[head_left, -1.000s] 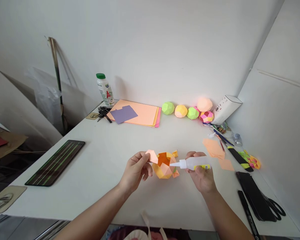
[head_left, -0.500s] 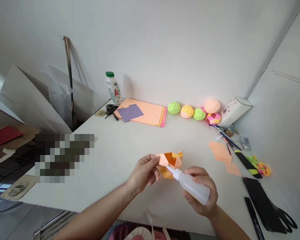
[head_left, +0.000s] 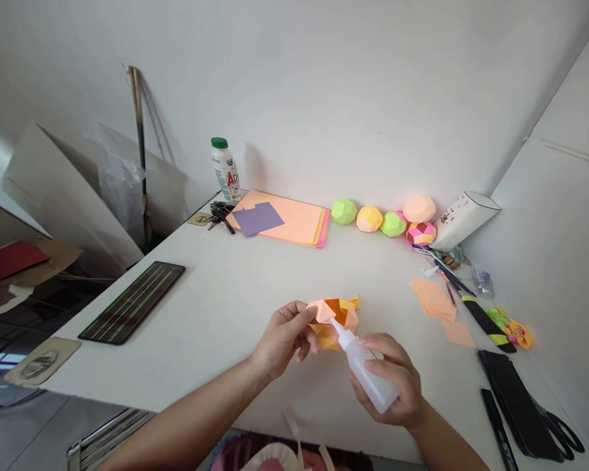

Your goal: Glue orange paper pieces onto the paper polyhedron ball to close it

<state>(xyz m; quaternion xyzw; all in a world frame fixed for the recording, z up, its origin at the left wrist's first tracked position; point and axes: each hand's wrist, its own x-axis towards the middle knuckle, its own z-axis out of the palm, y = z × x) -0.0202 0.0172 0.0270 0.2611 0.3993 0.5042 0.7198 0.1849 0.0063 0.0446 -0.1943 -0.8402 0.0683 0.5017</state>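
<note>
Paper polyhedron, orange and peach, part-built and open at the top; sits at the near middle of the desk. Left hand pinches a peach flap at its left rim. Right hand is wrapped closed around a glue bottle, nozzle tipped up-left, touching the model's near edge.

Step judged: gluing a flap. Next move calls for a light squeeze, then pressing the flap flat.

Surroundings, largest first:
- stack of coloured sheets, far centre
- dark slatted panel, left
- black case and scissors, near right
- white box, far right
- finished paper balls, far wall
- loose peach pieces, right
- green-capped bottle
- keys

Nothing stands between hands and model.
</note>
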